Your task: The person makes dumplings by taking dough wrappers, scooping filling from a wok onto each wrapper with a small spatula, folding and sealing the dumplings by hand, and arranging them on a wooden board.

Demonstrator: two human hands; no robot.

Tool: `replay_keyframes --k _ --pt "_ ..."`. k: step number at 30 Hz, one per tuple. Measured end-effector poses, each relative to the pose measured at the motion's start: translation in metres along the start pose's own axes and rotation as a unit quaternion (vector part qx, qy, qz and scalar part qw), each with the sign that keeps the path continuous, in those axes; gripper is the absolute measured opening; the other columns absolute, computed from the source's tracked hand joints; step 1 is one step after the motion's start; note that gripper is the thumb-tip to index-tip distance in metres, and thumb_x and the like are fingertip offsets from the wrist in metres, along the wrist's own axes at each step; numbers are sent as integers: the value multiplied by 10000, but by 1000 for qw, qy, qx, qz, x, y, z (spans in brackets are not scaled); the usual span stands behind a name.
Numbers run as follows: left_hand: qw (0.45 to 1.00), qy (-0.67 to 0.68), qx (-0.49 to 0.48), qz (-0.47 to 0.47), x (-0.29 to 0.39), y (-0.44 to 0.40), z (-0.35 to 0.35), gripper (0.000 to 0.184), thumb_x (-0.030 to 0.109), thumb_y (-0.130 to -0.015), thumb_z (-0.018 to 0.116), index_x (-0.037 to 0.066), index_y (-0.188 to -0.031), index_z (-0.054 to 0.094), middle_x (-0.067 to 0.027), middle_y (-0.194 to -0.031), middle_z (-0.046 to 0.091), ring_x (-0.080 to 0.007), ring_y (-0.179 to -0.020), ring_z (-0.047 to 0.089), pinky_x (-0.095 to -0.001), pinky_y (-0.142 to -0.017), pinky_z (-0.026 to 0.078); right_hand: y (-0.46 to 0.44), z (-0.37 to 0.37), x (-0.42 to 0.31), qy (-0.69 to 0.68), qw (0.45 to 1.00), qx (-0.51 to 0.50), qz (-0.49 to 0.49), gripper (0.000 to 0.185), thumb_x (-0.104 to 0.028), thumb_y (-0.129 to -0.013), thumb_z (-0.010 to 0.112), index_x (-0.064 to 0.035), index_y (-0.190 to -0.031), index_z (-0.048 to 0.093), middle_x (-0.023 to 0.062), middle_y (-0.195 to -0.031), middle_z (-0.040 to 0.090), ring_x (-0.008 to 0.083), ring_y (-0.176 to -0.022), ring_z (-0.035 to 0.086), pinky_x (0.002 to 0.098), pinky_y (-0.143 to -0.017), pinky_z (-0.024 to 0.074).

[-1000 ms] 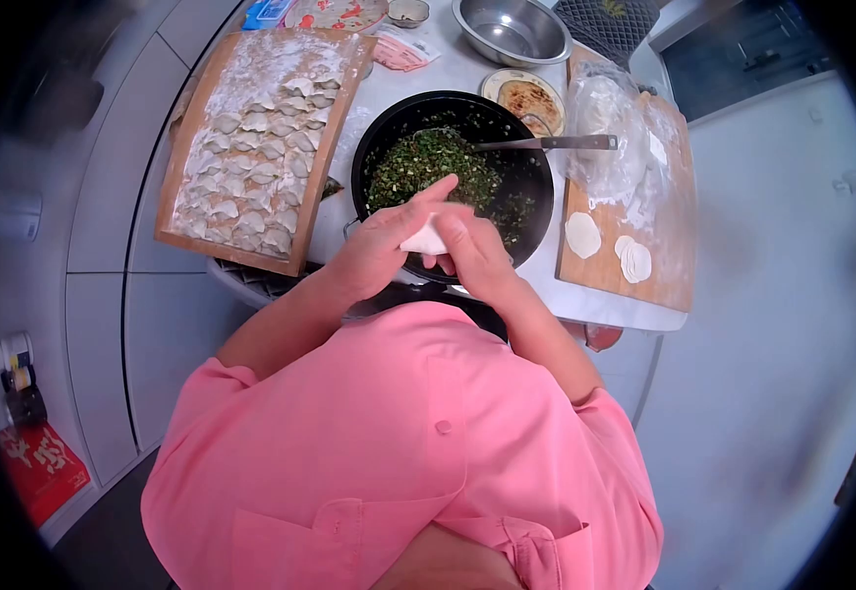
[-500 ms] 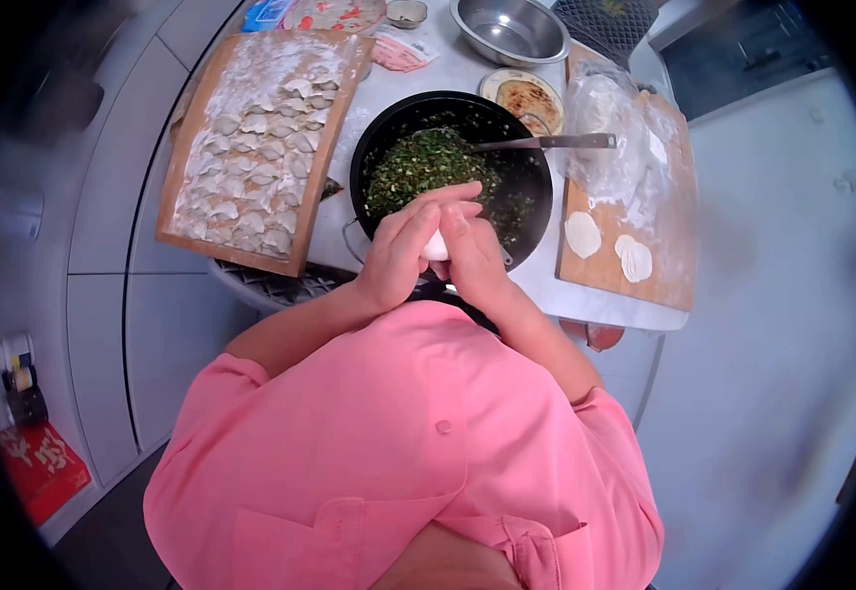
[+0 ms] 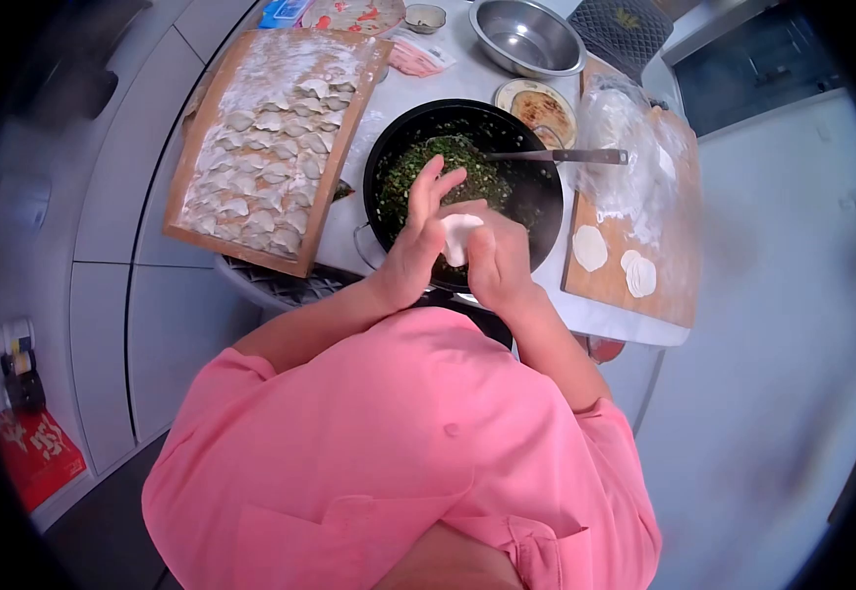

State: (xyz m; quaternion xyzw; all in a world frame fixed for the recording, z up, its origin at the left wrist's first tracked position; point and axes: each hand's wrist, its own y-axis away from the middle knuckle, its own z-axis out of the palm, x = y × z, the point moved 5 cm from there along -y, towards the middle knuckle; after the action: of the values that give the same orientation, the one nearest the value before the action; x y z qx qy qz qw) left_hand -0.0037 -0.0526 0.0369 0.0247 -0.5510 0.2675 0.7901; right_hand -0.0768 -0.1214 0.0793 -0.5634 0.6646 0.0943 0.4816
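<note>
A white dumpling [image 3: 461, 239] is between my hands, above the near side of a black pan [image 3: 543, 221]. My right hand [image 3: 503, 258] grips it, the thumb on the near side and the fingers curled behind. My left hand [image 3: 410, 254] is at its left side, fingers raised and spread, the thumb beside or touching the dough; I cannot tell which. Chopped green filling [image 3: 448, 162] fills part of the pan. A dark-handled utensil [image 3: 585, 155] leans in it, its handle over the right rim.
Rows of dumplings [image 3: 271, 172] lie on a floured wooden board [image 3: 174, 211] at left. Several round wrappers [image 3: 638, 275] and a plastic bag [image 3: 610, 128] are on the right board [image 3: 679, 285]. A flatbread [image 3: 541, 110] and a steel bowl [image 3: 526, 39] stand behind the pan.
My hands have come apart from their clasp, and more of the dumpling shows. The left fingers have lifted and spread. The view has shifted slightly, so the table appears a little farther right.
</note>
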Motion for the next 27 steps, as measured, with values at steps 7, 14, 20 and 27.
replay_keyframes --k 7,14,20,27 --pt "947 121 -10 -297 4 5 -23 429 103 -888 523 24 -1281 369 -61 -1060 531 -117 -951 542 -254 -818 467 -11 8 -2 305 947 -26 -98 558 -510 -786 504 -82 -1141 549 123 -1108 522 282 -984 488 395 -817 388" --pt "957 -203 20 -208 5 -38 -133 214 158 -836 590 19 -997 611 -38 -874 633 -86 -778 566 -221 -716 465 5 8 29 340 931 -112 67 733 -549 -721 608 31 -1161 517 160 -1098 551 282 -987 522 372 -863 384" --pt "886 -429 135 -113 32 -142 -255 167 157 -789 624 39 -903 656 -13 -834 626 -91 -753 547 -239 -710 438 24 -18 47 290 948 -46 121 465 -354 -774 644 11 -1056 585 152 -1026 593 295 -923 569 382 -785 438" --pt "851 -479 179 -119 0 -196 -279 154 147 -781 635 40 -890 660 -51 -770 639 -115 -704 559 -268 -669 449 33 -45 61 231 947 25 222 311 -232 -805 628 2 -1007 599 129 -955 602 268 -781 600 339 -676 476"
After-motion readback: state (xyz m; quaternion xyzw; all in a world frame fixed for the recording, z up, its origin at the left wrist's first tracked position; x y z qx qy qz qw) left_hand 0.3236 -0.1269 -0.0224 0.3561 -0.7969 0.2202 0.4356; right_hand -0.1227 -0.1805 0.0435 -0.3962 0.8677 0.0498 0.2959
